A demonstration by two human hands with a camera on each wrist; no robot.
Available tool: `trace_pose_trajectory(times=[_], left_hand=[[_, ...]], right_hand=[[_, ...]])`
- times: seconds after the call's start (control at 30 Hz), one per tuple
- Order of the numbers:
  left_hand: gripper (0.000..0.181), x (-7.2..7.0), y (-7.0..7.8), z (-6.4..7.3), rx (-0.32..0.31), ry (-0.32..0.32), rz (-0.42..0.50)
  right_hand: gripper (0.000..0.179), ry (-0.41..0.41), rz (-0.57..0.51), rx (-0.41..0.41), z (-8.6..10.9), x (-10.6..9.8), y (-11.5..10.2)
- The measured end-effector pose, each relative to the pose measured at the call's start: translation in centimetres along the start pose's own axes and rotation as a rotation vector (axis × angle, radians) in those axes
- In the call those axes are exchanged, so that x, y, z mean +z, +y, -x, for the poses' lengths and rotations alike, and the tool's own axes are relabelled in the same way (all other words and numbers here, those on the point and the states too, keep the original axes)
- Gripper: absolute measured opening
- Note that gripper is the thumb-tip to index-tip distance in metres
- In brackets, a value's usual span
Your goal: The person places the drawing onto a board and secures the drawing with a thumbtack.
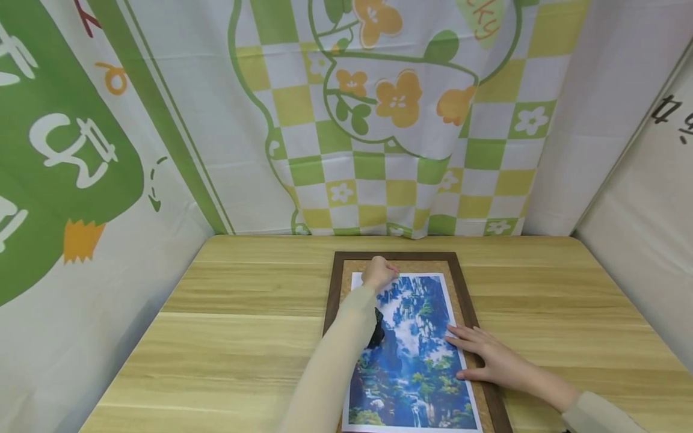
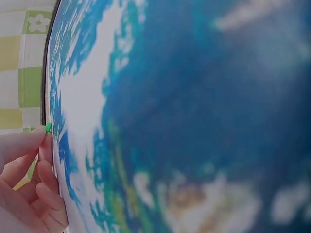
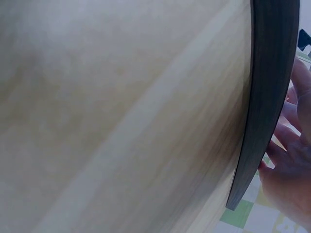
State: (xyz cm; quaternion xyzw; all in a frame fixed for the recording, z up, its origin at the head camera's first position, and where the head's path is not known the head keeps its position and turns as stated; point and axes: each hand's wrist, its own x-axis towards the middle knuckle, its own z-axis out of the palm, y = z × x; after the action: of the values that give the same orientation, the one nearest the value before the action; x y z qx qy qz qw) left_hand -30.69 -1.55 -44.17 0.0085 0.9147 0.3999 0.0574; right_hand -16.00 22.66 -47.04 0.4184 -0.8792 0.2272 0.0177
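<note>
A printed waterfall landscape picture (image 1: 406, 343) with a white border lies over a cork board (image 1: 425, 266) that has a dark brown wooden frame (image 1: 467, 294). At the top edge of the sheet, my left hand (image 1: 379, 273) pinches a green push pin (image 2: 48, 127) between thumb and fingertip. The pin's point is hidden by the fingers. My right hand (image 1: 495, 359) rests with spread fingers across the right side of the frame, its fingertips on the picture's right border. In the right wrist view the frame's outer edge stands beside that hand.
Under the board is a light wood-grain table (image 1: 233, 337). Behind it hangs a green, yellow and white checked curtain (image 1: 400, 168) with flowers. Pale printed fabric (image 1: 168, 264) walls in the left side and more fabric (image 1: 639, 240) the right. A black device (image 1: 375, 329) sits at my left wrist.
</note>
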Motion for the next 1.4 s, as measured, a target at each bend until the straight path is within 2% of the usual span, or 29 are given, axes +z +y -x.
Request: trace_pose_trajectory(times=[0.43, 0.77, 0.87, 0.97, 1.0, 1.1, 1.2, 1.23, 1.27, 1.4], left_hand=[[0.009, 0.1, 0.0, 0.0, -0.018, 0.026, -0.044], [0.006, 0.5, 0.2, -0.6, -0.038, 0.09, -0.106], [0.007, 0.4, 0.0, -0.8, -0.063, 0.054, -0.064], [0.009, 0.6, -0.7, -1.3, -0.055, 0.01, 0.008], [0.01, 1.1, -1.8, -2.2, -0.011, 0.014, 0.056], [0.011, 1.0, -2.4, -2.4, 0.002, -0.024, 0.183], [0.014, 0.2, -2.3, -1.6, -0.01, -0.069, 0.311], [0.016, -0.6, -1.4, -0.5, -0.05, -0.093, 0.323], [0.018, -1.0, -1.2, 0.0, -0.049, -0.106, 0.339], [0.023, -2.3, -0.8, 1.7, 0.028, -0.148, 0.32]], right_hand=[[0.062, 0.003, -0.015, 0.003, 0.1, 0.1, 0.0], [0.062, 0.007, -0.011, 0.007, 0.1, 0.1, 0.1], [0.062, 0.007, -0.011, 0.005, 0.0, 0.1, 0.0], [0.062, 0.001, -0.015, 0.006, 0.0, 0.1, 0.0], [0.062, -0.002, -0.016, 0.009, 0.0, 0.1, -0.1], [0.062, -0.01, -0.024, 0.035, 0.0, -0.1, -0.2], [0.062, -0.03, -0.022, 0.063, -0.2, -0.3, -0.2], [0.061, -0.039, -0.021, 0.072, -0.2, -0.4, -0.3], [0.061, -0.048, -0.017, 0.078, -0.3, -0.5, -0.3], [0.057, -0.074, -0.007, 0.093, -0.6, -1.0, -0.4]])
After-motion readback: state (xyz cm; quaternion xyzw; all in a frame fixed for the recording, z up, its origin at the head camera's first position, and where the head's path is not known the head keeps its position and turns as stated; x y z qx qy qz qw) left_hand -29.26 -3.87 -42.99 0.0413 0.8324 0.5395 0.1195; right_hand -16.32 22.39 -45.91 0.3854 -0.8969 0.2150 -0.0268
